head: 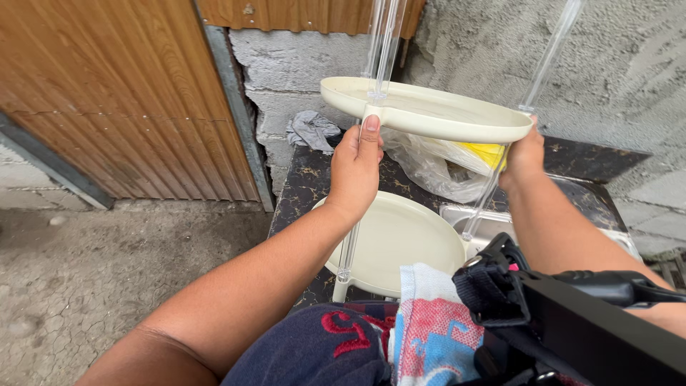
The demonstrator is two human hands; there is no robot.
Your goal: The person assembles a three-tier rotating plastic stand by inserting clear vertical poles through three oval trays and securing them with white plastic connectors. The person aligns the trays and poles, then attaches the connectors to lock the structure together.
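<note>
So our left hand (355, 166) is gripping the near edge of the upper tray (429, 111), thumb pressing up on the rim right where a clear tube (349, 250) is running down from it; the fingers are curling round that tube just under the tray, so it's closed on the rim and the tube together. Our right hand (524, 154) is doing the same on the other side, wrapping around the tray's right edge where another clear tube (486, 196) is slanting down behind it; we can't really see the fingertips there, but the hand is clearly closing on the rim.

The upper tray is cream-coloured, oval-ish and shallow, and we're holding it up in the air, roughly level, tilting a touch toward the right; more clear tubes are sticking up out of its top toward the wall. Straight below it, the lower tray (396, 239) of the same colour is sitting on a dark marbled table (304, 186), standing on short pale legs at the tube ends.

Behind and under the upper tray a crumpled clear plastic bag (429, 168) is lying on the table, with something yellow (486, 152) showing at its right; a grey rag (312, 130) is bunching up at the back against the rough concrete wall (622, 64); a metal sink (486, 223) is peeking out just right of the lower tray. Off to the left, a brown corrugated door (121, 93) is standing over the cracked dirt floor (78, 279).
</note>
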